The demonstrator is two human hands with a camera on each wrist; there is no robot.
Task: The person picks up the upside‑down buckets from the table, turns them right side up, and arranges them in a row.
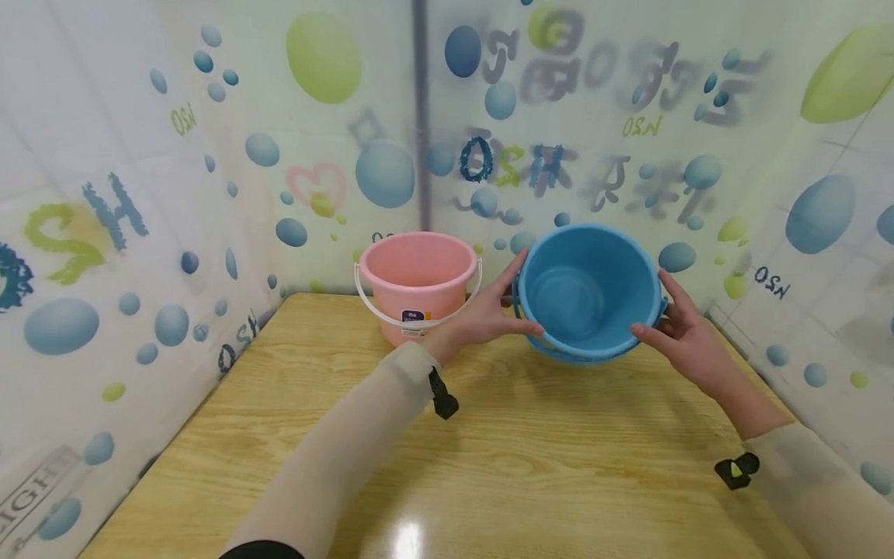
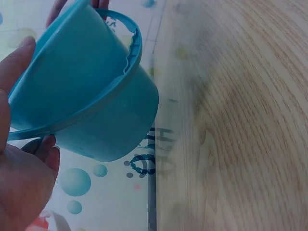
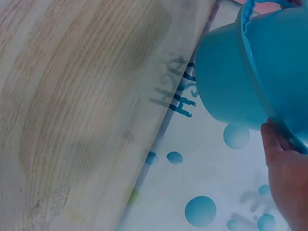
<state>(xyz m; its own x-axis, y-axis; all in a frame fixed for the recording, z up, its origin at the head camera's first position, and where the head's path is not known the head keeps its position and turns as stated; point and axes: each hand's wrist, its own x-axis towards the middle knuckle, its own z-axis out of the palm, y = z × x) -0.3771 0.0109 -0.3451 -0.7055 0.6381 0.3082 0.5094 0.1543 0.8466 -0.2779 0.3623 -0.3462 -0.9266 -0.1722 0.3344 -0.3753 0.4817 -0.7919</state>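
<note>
A blue bucket point(image 1: 576, 303) is held between both hands, tilted so its mouth faces the head camera. My left hand point(image 1: 489, 307) grips its left rim, thumb at the front of the rim and fingers behind. On the opposite side my right hand point(image 1: 680, 334) grips the right rim, thumb over the edge. In the left wrist view the bucket's body point(image 2: 115, 122) hangs above the table, its handle lying along the rim. A pink bucket point(image 1: 419, 272) with a white handle stands upright on the table, just left of the blue one and partly behind my left wrist.
The wood-grain table point(image 1: 531, 466) spreads in front of me. A patterned curtain point(image 1: 335, 155) with blue and green ovals stands along its back and both sides, close behind the buckets. Black wrist straps point(image 1: 442, 396) sit on both sleeves.
</note>
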